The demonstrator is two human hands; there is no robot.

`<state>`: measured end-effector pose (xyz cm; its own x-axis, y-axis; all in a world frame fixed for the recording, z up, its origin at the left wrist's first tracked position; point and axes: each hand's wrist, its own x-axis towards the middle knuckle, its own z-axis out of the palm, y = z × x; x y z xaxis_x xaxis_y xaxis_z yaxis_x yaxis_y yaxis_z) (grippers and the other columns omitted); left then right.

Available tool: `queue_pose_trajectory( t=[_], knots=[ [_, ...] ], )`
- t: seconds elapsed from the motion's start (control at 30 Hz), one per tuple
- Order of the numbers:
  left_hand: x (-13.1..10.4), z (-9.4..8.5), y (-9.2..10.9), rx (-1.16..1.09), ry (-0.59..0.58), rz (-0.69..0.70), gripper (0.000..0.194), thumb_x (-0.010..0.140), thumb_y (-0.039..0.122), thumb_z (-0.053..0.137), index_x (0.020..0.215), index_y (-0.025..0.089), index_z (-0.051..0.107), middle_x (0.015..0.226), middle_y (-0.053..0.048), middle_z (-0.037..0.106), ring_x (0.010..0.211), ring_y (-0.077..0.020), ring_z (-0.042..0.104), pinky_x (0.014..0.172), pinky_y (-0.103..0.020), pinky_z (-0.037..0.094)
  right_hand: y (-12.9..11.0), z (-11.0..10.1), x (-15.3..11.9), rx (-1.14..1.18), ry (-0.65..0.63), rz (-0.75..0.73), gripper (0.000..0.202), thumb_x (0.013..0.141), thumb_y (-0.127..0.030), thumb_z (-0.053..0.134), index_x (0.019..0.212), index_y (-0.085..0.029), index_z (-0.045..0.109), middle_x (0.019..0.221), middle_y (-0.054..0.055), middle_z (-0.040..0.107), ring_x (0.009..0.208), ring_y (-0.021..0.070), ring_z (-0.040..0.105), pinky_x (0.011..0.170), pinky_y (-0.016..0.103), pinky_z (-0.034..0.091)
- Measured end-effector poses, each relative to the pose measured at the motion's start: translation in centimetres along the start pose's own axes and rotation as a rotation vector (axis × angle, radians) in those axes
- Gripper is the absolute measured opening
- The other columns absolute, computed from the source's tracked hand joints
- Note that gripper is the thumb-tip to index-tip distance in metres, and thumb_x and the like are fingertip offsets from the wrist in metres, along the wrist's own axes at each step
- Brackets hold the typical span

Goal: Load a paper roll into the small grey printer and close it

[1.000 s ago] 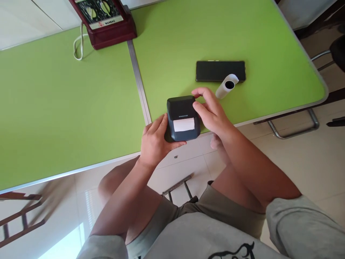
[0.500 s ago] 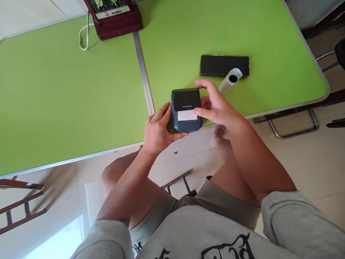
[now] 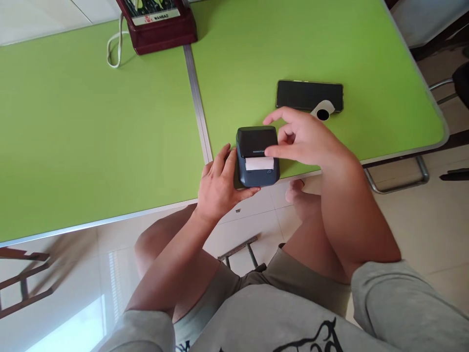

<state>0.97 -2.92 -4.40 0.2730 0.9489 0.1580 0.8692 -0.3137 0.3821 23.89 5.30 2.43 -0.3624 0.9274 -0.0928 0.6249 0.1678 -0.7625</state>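
Note:
A small dark-blue label printer point(image 3: 258, 178) with a black lid point(image 3: 257, 139) sits at the table's front edge. A strip of white paper point(image 3: 259, 163) sticks out of its slot. My left hand point(image 3: 217, 188) grips the printer, fingers along its left side and thumb across its front. Over the right side hovers my right hand point(image 3: 304, 137), its fingers apart. Its thumb tip overlaps the lid's lower right corner; whether it touches, I cannot tell. Behind this hand, a white paper roll point(image 3: 324, 106) with a black core is partly hidden.
A black phone point(image 3: 308, 94) lies on the green table point(image 3: 110, 122) beyond the roll. At the back stands a dark red WANBAO device point(image 3: 164, 36) with a white cord point(image 3: 114, 55). A metal seam point(image 3: 198, 102) crosses the tabletop. Stool legs point(image 3: 242, 249) show below.
My right hand has lifted its thumb from the paper strip to the lid's corner and now covers more of the roll. My left hand stays on the printer. The view has shifted slightly.

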Motion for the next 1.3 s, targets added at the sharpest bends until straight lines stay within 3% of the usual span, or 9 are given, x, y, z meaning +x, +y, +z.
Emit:
queue_pose_trajectory(
  t=[0.17,0.33,0.4,0.57,0.73,0.9,1.03,1.17,1.3],
  knots=[
    [-0.2,0.0,-0.2,0.015,0.027,0.05,0.107,0.081,0.081,0.069,0.158,0.012,0.041,0.157,-0.024,0.053,0.141,-0.0375,0.059,0.113,-0.049,0.051,-1.5,-0.4,-0.3,-0.122,0.032,-0.05,0.048,0.072,-0.021,0.084,0.117,-0.027,0.067,0.053,-0.012,0.057,0.048,0.0119,0.052,0.055,0.029,0.038],
    [-0.4,0.0,-0.2,0.036,0.061,0.093,0.104,0.085,0.083,0.061,0.155,0.007,0.046,0.153,-0.026,0.056,0.139,-0.0379,0.06,0.111,-0.046,0.051,-2.6,0.3,-0.5,-0.002,0.412,-0.104,0.011,0.092,-0.031,0.067,0.1,-0.025,0.064,0.069,-0.004,0.074,0.047,0.0143,0.059,0.057,0.032,0.045],
    [-0.4,0.0,-0.2,0.025,0.057,0.087,0.103,0.086,0.083,0.061,0.156,0.009,0.045,0.154,-0.025,0.056,0.139,-0.038,0.06,0.112,-0.047,0.051,-2.9,0.8,-0.3,-0.11,0.45,-0.133,0.007,0.09,-0.031,0.066,0.091,-0.025,0.063,0.076,0.0,0.076,0.055,0.0179,0.065,0.061,0.034,0.047],
    [-0.4,0.1,-0.3,-0.006,0.048,0.079,0.105,0.085,0.083,0.062,0.158,0.011,0.043,0.155,-0.024,0.055,0.139,-0.0384,0.059,0.113,-0.049,0.052,-3.5,1.6,0.3,-0.59,0.295,-0.041,0.011,0.091,-0.029,0.064,0.087,-0.025,0.073,0.077,0.005,0.075,0.079,0.0276,0.071,0.071,0.039,0.045],
    [-0.5,-0.2,-0.5,-0.025,0.045,0.075,0.104,0.083,0.081,0.066,0.157,0.012,0.045,0.153,-0.024,0.056,0.137,-0.0383,0.061,0.112,-0.049,0.053,-2.4,1.9,1.1,-0.488,0.159,-0.11,0.001,0.083,-0.028,0.076,0.082,-0.028,0.076,0.065,0.003,0.066,0.079,0.0275,0.066,0.069,0.038,0.043],
    [-0.5,-0.3,-0.4,-0.045,0.025,0.06,0.103,0.082,0.078,0.07,0.159,0.015,0.044,0.155,-0.023,0.056,0.139,-0.0382,0.06,0.114,-0.05,0.052,-0.9,2.2,2.1,-0.489,0.066,-0.162,0.031,0.073,-0.023,0.084,0.102,-0.033,0.076,0.067,0.001,0.067,0.075,0.026,0.064,0.068,0.037,0.043],
    [-0.4,-0.3,-0.4,-0.034,0.01,0.058,0.104,0.082,0.079,0.07,0.158,0.013,0.045,0.154,-0.023,0.056,0.139,-0.0378,0.06,0.114,-0.049,0.052,-1.3,1.8,2.3,-0.499,0.023,-0.15,0.035,0.074,-0.021,0.08,0.106,-0.032,0.073,0.077,0.001,0.073,0.073,0.0243,0.065,0.067,0.036,0.046],
    [-0.4,-0.3,-0.3,-0.005,0.025,0.071,0.105,0.082,0.082,0.066,0.155,0.009,0.048,0.151,-0.025,0.058,0.137,-0.0374,0.061,0.112,-0.047,0.053,-2.3,0.0,0.8,-0.279,0.036,-0.115,0.05,0.068,-0.02,0.076,0.117,-0.031,0.072,0.095,0.001,0.08,0.069,0.0197,0.062,0.067,0.036,0.047],
    [-0.3,-0.2,-0.1,-0.008,0.027,0.084,0.102,0.084,0.079,0.067,0.155,0.008,0.047,0.15,-0.024,0.059,0.135,-0.0363,0.062,0.112,-0.046,0.052,-1.5,-1.6,-1.2,0.392,0.37,-0.214,0.048,0.072,-0.046,0.077,0.117,-0.029,0.069,0.084,0.003,0.07,0.057,0.016,0.052,0.046,0.031,0.031]
  ],
)
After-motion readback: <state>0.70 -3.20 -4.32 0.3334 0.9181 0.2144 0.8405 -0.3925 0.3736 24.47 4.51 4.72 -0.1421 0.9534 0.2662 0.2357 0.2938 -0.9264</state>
